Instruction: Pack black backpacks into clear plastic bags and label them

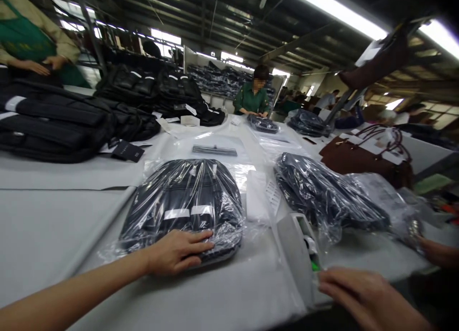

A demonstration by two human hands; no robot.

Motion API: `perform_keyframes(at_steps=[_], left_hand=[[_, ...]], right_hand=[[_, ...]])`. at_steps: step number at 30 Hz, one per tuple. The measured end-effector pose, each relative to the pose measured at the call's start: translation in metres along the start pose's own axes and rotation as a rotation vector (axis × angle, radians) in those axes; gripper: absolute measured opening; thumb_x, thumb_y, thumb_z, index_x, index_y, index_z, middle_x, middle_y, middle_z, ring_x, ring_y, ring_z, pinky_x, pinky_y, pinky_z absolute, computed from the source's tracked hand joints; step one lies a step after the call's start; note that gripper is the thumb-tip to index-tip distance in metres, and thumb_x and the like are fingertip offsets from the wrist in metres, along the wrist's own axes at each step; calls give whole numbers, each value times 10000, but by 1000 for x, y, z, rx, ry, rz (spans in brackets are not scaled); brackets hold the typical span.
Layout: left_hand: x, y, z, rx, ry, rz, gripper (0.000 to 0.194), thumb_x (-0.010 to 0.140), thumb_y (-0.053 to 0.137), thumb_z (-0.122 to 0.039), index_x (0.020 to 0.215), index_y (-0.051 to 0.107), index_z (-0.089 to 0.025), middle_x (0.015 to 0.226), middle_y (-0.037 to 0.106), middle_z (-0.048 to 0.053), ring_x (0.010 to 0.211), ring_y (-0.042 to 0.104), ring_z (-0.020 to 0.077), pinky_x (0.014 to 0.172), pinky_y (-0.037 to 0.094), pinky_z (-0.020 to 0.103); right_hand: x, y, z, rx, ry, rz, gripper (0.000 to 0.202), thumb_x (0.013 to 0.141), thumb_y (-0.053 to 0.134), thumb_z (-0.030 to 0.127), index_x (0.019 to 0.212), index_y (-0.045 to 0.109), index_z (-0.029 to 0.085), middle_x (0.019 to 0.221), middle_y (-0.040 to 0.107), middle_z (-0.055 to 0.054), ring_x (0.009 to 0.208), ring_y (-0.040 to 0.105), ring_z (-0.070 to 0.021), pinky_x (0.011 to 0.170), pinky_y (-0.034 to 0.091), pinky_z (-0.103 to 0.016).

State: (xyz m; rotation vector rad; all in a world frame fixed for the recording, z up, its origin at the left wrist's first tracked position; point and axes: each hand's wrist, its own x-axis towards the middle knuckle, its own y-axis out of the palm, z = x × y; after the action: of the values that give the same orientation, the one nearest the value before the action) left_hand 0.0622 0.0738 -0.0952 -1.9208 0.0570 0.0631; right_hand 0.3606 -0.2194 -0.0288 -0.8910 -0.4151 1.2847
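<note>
A black backpack in clear plastic wrap point(186, 202) lies on the white table point(172, 302) before me. My left hand point(179, 251) rests on the lower part of the wrap, its fingers spread and lying flat. To the right, my right hand point(358, 290) is beside the front of a white box point(297, 259), its fingers pressed together; blur hides what they hold, if anything. Something green shows inside that box. White paper slips point(256, 197) lie between the wrapped backpack and another wrapped dark bag point(322, 192).
Black bags point(53, 123) are piled at the left, with a person in a green apron point(27, 39) behind. Another person in green point(253, 97) works at the far end. Brown handbags point(369, 156) stand right. A further hand point(439, 252) touches plastic at the right edge.
</note>
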Motion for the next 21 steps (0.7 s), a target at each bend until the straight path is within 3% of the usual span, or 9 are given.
perform_keyframes(at_steps=[2,4,8,14,18,21], left_hand=[[0,1,-2,-3,4,-4,454,931,369,-386,1377,360,-304,1469,312,43,1178,523,255,927,468,366],[0,2,-2,-4,7,-15,452,929,367,-393,1372,370,-302,1467,319,45,1151,544,261,910,476,367],[-2,7,2,2,15,-59,464,917,389,-405,1372,369,-315,1458,340,46,1082,590,257,853,495,338],[-2,8,2,6,47,-150,442,906,406,-399,1337,417,-304,1408,431,49,934,643,233,736,506,298],[-2,6,0,33,24,-104,427,909,382,-403,1322,420,-305,1414,422,35,862,644,226,684,499,315],[-1,6,0,34,18,-104,427,902,396,-391,1322,411,-313,1409,427,25,829,645,228,651,498,333]], right_hand=[[47,-22,56,-112,-304,207,239,869,516,357,776,693,227,741,690,-20,716,626,-143,679,434,-208],[92,-28,103,-168,-531,433,203,875,525,288,817,709,225,742,700,2,696,626,-113,658,423,-187],[162,0,154,-549,-721,569,96,783,647,203,783,732,248,700,707,24,647,605,-113,591,372,-209],[212,62,163,-955,-707,651,110,691,729,252,800,746,251,738,721,-35,678,633,-181,517,308,-246],[234,93,151,-946,-739,629,182,647,757,307,809,744,223,721,710,-67,687,636,-202,549,347,-254],[254,102,137,-875,-715,605,256,590,774,414,727,726,204,637,674,-52,635,616,-197,522,329,-252]])
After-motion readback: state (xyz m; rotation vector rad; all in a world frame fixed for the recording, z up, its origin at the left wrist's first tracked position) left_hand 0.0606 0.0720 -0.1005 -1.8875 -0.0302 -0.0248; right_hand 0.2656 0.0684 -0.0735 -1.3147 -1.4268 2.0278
